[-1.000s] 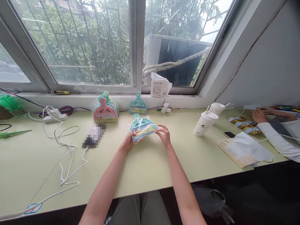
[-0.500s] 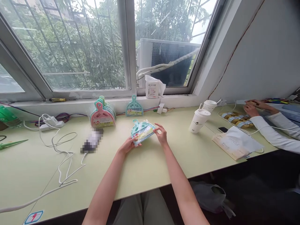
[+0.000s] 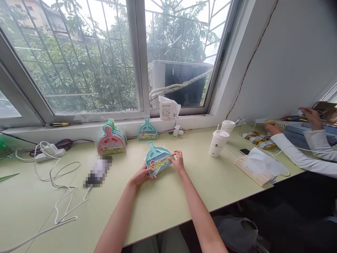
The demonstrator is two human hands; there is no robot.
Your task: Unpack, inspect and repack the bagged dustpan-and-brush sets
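A teal toy-sized dustpan and brush set [image 3: 158, 156] with a printed label, in clear wrap, is held tilted above the table in front of me. My left hand [image 3: 143, 175] grips its lower left corner, thumb over the label. At its right edge, my right hand [image 3: 177, 161] pinches the set between thumb and fingers. Behind it, a similar teal dustpan set [image 3: 147, 129] leans against the wall below the window. To the left stands a row of dustpan sets [image 3: 110, 142], a pink one in front and green ones behind.
White paper cups [image 3: 219, 142] with straws stand to the right, near a tissue pack [image 3: 255, 167]. A blurred phone [image 3: 98, 172], white cables [image 3: 59, 184] and a power strip [image 3: 51, 153] lie left. A co-worker's hands [image 3: 273, 128] are near yellow yarn bundles [image 3: 259, 140].
The handheld dustpan set has turned so its label faces me more. My head view has tilted up and shifted slightly. The co-worker's hands have moved apart, one now raised.
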